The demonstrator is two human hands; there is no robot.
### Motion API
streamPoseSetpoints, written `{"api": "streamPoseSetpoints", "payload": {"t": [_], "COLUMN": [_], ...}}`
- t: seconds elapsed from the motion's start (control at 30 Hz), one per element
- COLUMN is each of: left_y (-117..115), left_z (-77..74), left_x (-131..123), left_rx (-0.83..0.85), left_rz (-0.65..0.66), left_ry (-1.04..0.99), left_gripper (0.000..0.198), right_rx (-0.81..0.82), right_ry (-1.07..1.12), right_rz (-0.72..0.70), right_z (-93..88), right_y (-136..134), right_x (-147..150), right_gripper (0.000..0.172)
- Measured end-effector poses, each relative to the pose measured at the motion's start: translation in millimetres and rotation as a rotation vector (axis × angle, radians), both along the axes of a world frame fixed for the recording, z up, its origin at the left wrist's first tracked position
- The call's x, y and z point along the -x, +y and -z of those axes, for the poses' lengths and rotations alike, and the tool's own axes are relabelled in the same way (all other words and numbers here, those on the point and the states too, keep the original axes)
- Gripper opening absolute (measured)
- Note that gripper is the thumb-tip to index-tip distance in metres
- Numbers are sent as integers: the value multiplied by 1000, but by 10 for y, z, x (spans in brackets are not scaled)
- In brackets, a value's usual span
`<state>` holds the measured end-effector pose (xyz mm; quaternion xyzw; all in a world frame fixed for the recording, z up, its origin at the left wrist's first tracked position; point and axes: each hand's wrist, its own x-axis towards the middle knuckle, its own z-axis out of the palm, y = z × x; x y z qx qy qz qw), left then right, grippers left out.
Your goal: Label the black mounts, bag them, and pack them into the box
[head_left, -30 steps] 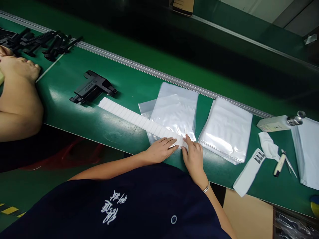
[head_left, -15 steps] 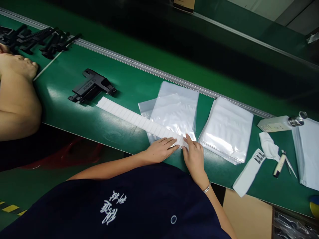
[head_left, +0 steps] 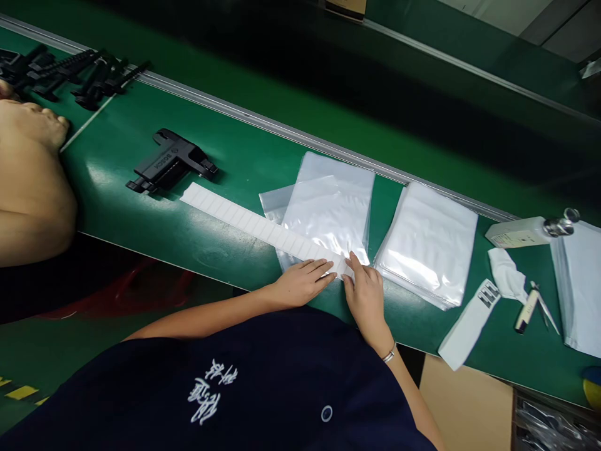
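Observation:
A long white strip of labels (head_left: pixel 244 224) lies slantwise over the green bench and the near part of some clear plastic bags (head_left: pixel 323 200). On its right end my left hand (head_left: pixel 303 283) rests with the fingers stretched out flat, pressing the strip. My right hand (head_left: pixel 367 294) pinches that same end between thumb and index finger; whether a single label is lifting there I cannot tell. Just beyond the strip's far left end sits a black plastic part marked BOSCH (head_left: pixel 173 161), touched by neither hand.
A stack of plastic bags (head_left: pixel 429 244) lies right of my hands. Farther right are a bottle with a metal top (head_left: pixel 519 233), a crumpled white cloth-like piece (head_left: pixel 507 274), a white strip with dark print (head_left: pixel 469 326) and a cutter (head_left: pixel 526 310). Another person's arm (head_left: pixel 35 181) rests at left, near several black parts (head_left: pixel 89 78).

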<state>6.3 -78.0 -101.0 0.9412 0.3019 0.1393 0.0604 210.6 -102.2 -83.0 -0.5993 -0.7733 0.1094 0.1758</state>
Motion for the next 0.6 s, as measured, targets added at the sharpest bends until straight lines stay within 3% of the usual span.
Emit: {"api": "streamPoseSetpoints", "payload": {"t": [0.23, 0.33, 0.47, 0.6], "left_y": [-5, -6, 0, 4], "left_z": [-3, -5, -25, -40], "left_x": [-13, -16, -17, -18], "left_rx": [32, 42, 10, 27], "left_rz": [0, 1, 3, 6], "left_ry": [-1, -4, -1, 24], "left_gripper": [33, 33, 32, 33], "right_rx": [65, 122, 264, 398], "right_ry": [105, 339, 727, 750], "right_rz": [22, 120, 277, 283], "right_z": [-19, -102, -196, -144], "right_y": [-1, -2, 63, 177], "right_x": [-2, -16, -40, -24], "right_gripper": [45, 44, 23, 25]}}
